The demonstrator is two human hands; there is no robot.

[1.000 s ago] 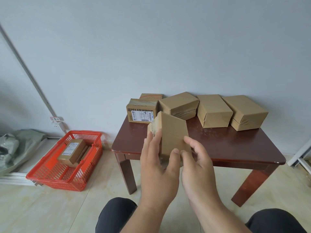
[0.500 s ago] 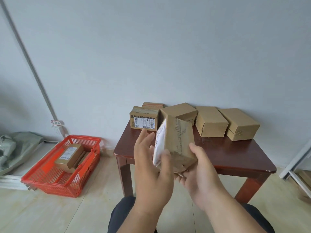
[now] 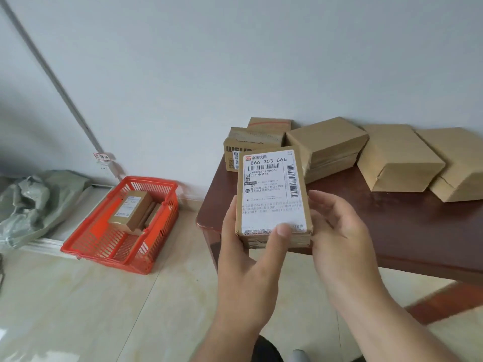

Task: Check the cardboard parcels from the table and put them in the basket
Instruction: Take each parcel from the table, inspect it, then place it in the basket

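A small cardboard parcel (image 3: 271, 197) with a white shipping label facing me is held upright in front of the table's left corner. My left hand (image 3: 251, 259) grips its lower left, thumb pressed on the bottom of the label. My right hand (image 3: 339, 231) is beside its right edge with fingers loosely spread, and whether it touches the box is unclear. Several more brown parcels (image 3: 326, 147) lie along the back of the dark wooden table (image 3: 405, 226). On the floor at the left stands the red basket (image 3: 104, 246) with a labelled parcel (image 3: 130, 210) inside.
A grey plastic bag (image 3: 31, 202) lies on the floor left of the basket. A slanted grey conduit (image 3: 55, 82) runs down the wall to a socket. The pale tiled floor spreads between basket and table. My dark-clothed knees show at the bottom edge.
I have turned the parcel from its plain side round until the label faces me. My right hand has slackened beside it, and my view has shifted closer and to the left.
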